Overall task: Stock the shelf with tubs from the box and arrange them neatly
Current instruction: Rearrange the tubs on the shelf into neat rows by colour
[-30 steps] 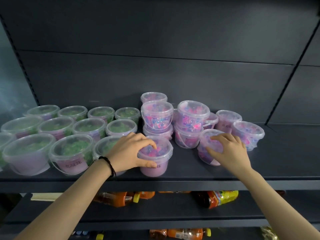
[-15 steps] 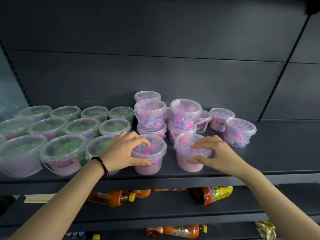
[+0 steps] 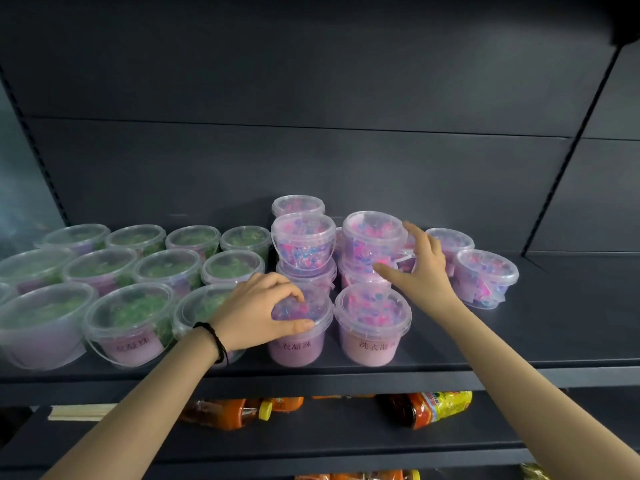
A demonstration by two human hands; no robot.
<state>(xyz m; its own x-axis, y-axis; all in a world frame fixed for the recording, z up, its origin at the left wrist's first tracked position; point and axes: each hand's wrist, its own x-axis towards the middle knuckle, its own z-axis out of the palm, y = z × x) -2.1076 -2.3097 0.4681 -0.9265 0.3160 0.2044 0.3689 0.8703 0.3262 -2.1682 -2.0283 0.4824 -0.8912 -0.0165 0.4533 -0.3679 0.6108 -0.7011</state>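
Your left hand (image 3: 258, 308) grips the lid of one front-row pink-bead tub (image 3: 298, 327) on the shelf (image 3: 554, 323); a second front tub (image 3: 372, 323) stands just beside it. Your right hand (image 3: 420, 268), fingers spread wide, reaches the stacked tub (image 3: 372, 239). Eleven green-bead tubs (image 3: 131, 323) fill the left.

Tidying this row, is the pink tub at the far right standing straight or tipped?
Tipped. The far-right tub leans on the shelf, its lid slanting toward the front, unlike the level front tub.

Leftmost green tub (image 3: 7, 292) cut by frame edge — bottom-shelf bottles (image 3: 356, 475) too.
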